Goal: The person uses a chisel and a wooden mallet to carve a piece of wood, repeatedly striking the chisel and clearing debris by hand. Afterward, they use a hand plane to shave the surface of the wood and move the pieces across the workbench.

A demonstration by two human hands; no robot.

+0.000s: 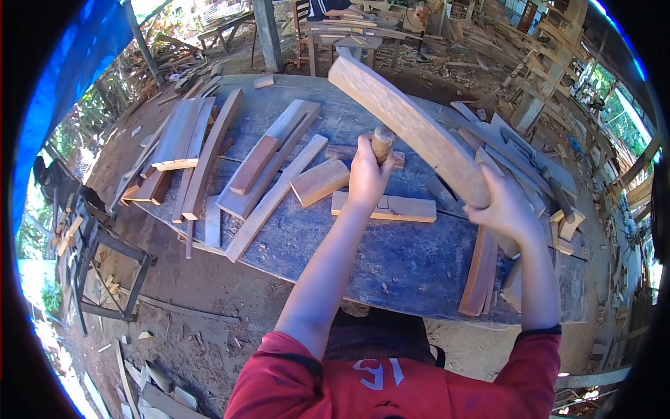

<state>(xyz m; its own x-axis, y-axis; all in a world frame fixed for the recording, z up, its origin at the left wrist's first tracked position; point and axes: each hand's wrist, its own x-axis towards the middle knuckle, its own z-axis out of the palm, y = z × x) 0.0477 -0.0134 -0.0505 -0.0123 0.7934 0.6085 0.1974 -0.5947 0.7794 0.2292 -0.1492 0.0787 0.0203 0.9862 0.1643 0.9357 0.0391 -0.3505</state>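
My left hand [368, 171] is closed around a short round wooden handle [382, 143], held upright above the table; what lies below the grip is hidden. My right hand [499, 202] grips the lower right end of a long, slightly curved wooden piece [412, 126], which slants up to the left over the table. Beneath my left hand lie a flat wooden block with a marked square [408, 208] and a dark wooden strip [338, 151]. A light brown block [319, 181] rests just left of my left wrist.
The worn blue table [279, 251] carries long boards [276, 199] on the left, a reddish beam [479, 272] at the front right and piled strips [516, 157] at the right. A dark metal frame [115, 244] stands at the left. Another person [328, 8] is at a far bench.
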